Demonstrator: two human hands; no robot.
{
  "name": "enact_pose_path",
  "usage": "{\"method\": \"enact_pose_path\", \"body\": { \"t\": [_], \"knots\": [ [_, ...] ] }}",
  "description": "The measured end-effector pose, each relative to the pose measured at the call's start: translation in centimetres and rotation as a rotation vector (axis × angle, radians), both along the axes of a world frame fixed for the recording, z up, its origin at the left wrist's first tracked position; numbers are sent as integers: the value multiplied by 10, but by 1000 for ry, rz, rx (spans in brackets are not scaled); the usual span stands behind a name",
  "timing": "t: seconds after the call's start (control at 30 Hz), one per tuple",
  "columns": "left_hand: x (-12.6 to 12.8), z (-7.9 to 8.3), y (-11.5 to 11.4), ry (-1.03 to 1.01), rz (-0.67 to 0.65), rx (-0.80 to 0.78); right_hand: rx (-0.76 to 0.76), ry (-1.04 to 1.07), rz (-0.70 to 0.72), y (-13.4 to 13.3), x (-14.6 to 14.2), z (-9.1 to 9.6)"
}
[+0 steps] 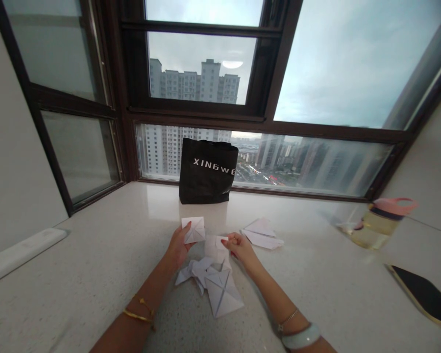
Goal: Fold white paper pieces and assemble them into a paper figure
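My left hand [180, 245] pinches a small folded paper square [194, 229] with diagonal creases, thumb on its face. To its right, my right hand [240, 246] has thumb and finger closed on the edge of another folded white paper [216, 249], which shows straight creases. Just below both hands lie a crumpled-looking folded paper shape [196, 272] and a larger paper piece [224, 291] with crossing creases. A flat folded paper [262, 234] with a pointed top rests beyond my right hand.
A black bag [208, 171] with white lettering stands by the window. On the right are a pink-lidded bottle [378, 225] and a dark-screened device [426, 294]. A long white object [25, 252] lies at the left on the pale speckled countertop [132, 260].
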State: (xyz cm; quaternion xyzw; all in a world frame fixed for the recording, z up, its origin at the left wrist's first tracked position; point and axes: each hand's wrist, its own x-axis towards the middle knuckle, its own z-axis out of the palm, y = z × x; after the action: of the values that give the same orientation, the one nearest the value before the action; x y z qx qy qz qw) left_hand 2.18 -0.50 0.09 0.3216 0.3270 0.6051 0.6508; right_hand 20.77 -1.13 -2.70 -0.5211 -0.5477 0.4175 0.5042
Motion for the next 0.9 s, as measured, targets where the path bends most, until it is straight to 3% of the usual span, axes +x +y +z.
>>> {"method": "enact_pose_path", "body": {
  "t": [0.27, 0.47, 0.73, 0.9],
  "knots": [
    [1, 1, 0, -4, 11, -59, 45, 361, -42, -10, 1, 18],
    [5, 2, -2, -47, -169, -164, 62, 538, -60, -12, -1, 24],
    [14, 0, -12, -35, -470, -94, 172, 295, 58, -15, -11, 25],
    [15, 3, -14, -11, -484, -91, 201, 256, -39, -14, -7, 23]
  ]
}}
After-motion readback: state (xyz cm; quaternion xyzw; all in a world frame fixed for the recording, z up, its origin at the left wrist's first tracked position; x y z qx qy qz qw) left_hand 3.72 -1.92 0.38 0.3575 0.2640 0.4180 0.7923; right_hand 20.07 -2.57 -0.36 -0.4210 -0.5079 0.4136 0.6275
